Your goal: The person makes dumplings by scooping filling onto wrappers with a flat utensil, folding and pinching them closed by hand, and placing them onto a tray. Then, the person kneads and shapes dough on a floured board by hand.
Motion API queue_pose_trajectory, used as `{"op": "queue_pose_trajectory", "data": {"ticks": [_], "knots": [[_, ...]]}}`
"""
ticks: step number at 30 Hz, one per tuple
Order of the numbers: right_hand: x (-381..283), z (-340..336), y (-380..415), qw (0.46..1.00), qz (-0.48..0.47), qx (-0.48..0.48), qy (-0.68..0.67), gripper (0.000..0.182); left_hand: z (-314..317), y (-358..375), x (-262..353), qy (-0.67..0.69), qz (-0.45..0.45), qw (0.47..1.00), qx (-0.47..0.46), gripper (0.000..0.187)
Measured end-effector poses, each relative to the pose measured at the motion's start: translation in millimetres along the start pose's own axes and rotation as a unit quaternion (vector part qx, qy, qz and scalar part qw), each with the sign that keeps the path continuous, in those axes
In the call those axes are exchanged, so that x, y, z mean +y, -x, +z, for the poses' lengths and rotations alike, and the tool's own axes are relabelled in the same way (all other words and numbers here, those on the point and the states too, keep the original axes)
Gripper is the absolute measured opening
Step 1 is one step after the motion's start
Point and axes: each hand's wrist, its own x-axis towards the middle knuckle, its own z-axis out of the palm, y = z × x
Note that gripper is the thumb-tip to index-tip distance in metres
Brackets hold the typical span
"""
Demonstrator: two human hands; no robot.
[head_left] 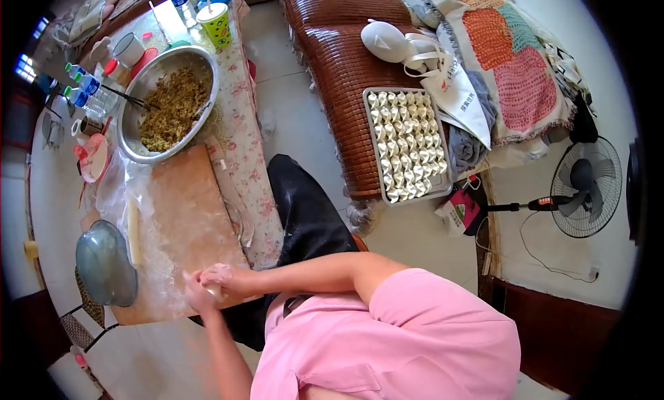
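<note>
My left hand (199, 296) and my right hand (229, 279) meet above the near edge of a flour-dusted wooden board (190, 192). Between them shows a small pale piece of dough (216, 290), partly covered by my fingers. Both hands are closed around it, and flour whitens the fingers. A light wooden rolling pin (133, 230) lies across the far side of the board, on floury plastic. Beside the pin is a bluish see-through bowl or lid (105, 265). A large metal basin (214, 89) holds chopped brown-green filling (178, 106) with chopsticks in it.
A tray (384, 192) of white dumplings in rows rests on the brown couch (332, 61). Water bottles (86, 89), a green patterned cup (214, 23) and a white mug (128, 49) stand on the flowered tablecloth (256, 199). A fan (586, 185) is at the right.
</note>
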Motion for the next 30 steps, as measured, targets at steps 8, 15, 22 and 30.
{"op": "queue_pose_trajectory", "data": {"ticks": [8,15,22,30], "knots": [[29,-6,10,0.976,0.191,0.059,0.085,0.033,35,-22,17,-0.271,0.284,0.909,0.140,0.031],[34,-8,-22,0.907,0.367,0.081,-0.192,0.039,26,-107,9,-0.116,-0.016,0.991,0.059,0.049],[-14,-4,-2,0.978,0.147,-0.027,0.142,0.052,-2,-30,15,0.041,-0.134,0.988,-0.069,0.060],[19,-15,14,0.977,0.165,-0.063,0.120,0.050,37,12,2,-0.300,0.377,0.864,0.148,0.028]]}}
